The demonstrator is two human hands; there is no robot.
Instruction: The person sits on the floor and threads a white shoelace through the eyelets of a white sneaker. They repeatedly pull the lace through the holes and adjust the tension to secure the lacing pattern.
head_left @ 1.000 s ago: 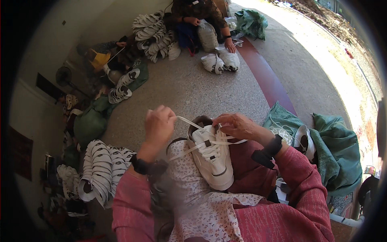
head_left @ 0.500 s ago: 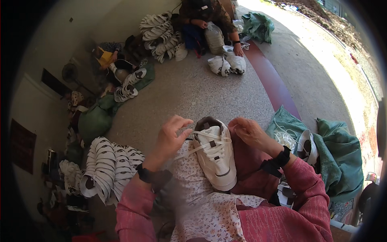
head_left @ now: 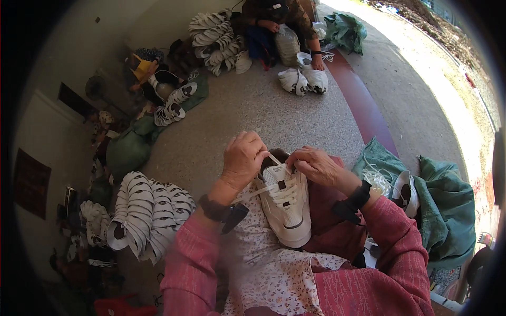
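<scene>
Sneaker (head_left: 284, 205), white, lies on your lap at frame centre. Half a second ago your hands were spread; now your left hand (head_left: 243, 158) and right hand (head_left: 316, 166) meet at its tongue, each pinched shut on the lace (head_left: 275, 159), snugging it.

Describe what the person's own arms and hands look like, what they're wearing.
Both arms wear pinkish-red ribbed knit sleeves. The left hand and right hand are bare, with no gloves. Each wrist carries a dark band: the left band has a dark flap hanging from it; the right band looks similar.
</scene>
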